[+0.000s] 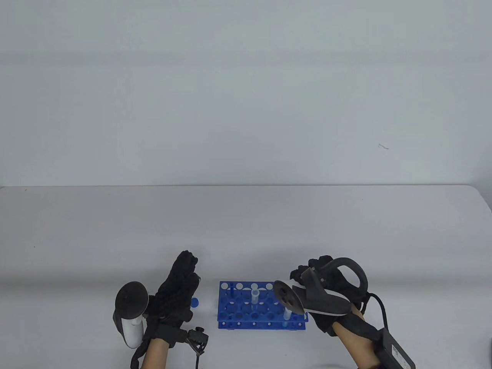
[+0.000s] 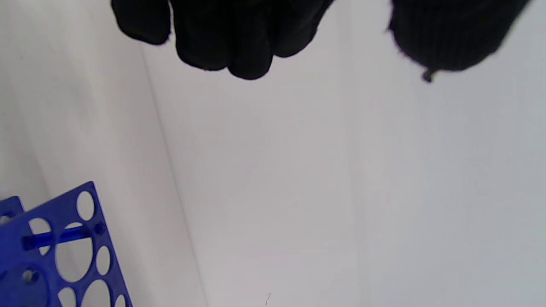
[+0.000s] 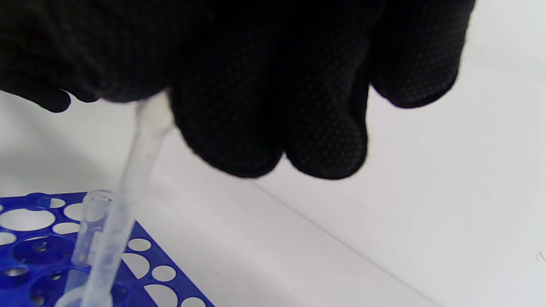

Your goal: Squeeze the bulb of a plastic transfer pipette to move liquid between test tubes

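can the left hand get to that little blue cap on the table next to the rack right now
Probably yes. The left hand holds nothing, fingers straight, and the blue cap lies just beside it, between it and the rack, with nothing between them.

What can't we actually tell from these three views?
- Pipette bulb: right wrist view, hidden under the right hand; table view, behind the tracker.
- Pipette tip: right wrist view, cut off by the bottom edge, blurred.
- Liquid level in the tubes: table view, too small.
- Rack: left wrist view, mostly cut off at the corner.
- Left hand: fingers straight; palm side unseen.
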`<state>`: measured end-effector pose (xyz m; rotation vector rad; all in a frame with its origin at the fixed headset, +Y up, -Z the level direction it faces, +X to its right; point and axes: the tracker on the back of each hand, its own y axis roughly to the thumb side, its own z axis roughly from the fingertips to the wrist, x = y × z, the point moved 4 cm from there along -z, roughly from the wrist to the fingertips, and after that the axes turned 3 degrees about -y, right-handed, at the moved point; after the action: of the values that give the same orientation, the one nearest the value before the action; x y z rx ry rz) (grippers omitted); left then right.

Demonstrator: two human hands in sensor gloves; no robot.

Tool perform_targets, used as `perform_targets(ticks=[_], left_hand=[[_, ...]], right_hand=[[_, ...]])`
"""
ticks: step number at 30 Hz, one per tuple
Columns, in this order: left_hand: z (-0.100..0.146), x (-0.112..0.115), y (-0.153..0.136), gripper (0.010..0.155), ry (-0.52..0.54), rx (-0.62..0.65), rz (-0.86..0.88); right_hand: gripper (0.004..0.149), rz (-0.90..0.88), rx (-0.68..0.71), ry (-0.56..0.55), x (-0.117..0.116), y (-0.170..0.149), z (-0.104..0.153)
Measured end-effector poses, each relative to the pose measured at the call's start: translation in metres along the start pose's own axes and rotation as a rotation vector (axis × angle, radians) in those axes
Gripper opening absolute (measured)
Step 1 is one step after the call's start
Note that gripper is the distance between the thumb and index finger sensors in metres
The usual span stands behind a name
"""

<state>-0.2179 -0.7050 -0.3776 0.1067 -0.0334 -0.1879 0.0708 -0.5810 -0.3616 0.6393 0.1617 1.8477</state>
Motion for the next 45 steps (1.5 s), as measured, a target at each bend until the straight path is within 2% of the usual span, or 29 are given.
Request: perform_targets(ticks=[8, 15, 20, 23, 26, 30, 39, 45], left_hand=[[0.0, 0.0, 0.0, 0.092, 0.0, -0.001, 0.0], [0.0, 0.0, 0.0, 0.092, -0.001, 0.0, -0.002], [0.0, 0.0, 0.0, 0.092, 0.0, 0.0, -0.005], [0.0, 0.0, 0.0, 0.092, 0.001, -0.001, -0.006], [0.0, 0.0, -0.001, 0.092, 0.001, -0.001, -0.005], [0.0, 0.0, 0.0, 0.092, -0.001, -0.001, -0.002], [0.0, 0.0, 0.0, 0.092, -0.001, 0.0, -0.001], [-0.001, 0.001, 0.0, 0.092, -0.006, 0.006, 0.009]], right_hand=[[0.045, -0.093, -0.065, 0.041, 0.007, -0.018, 0.004], [0.047, -0.196, -0.117, 0.104, 0.025, -0.04, 0.005], [0.048, -0.223, -0.139, 0.047, 0.042, -0.046, 0.0], [0.048, -0.253, -0.142, -0.026, 0.049, -0.04, -0.007], [0.048, -0.252, -0.127, -0.053, 0.049, -0.028, -0.014], [0.048, -0.241, -0.092, -0.033, 0.042, -0.007, -0.028], [0.046, -0.14, -0.068, 0.02, 0.022, 0.02, -0.048], [0.042, -0.043, -0.028, -0.013, 0.006, 0.042, -0.057]])
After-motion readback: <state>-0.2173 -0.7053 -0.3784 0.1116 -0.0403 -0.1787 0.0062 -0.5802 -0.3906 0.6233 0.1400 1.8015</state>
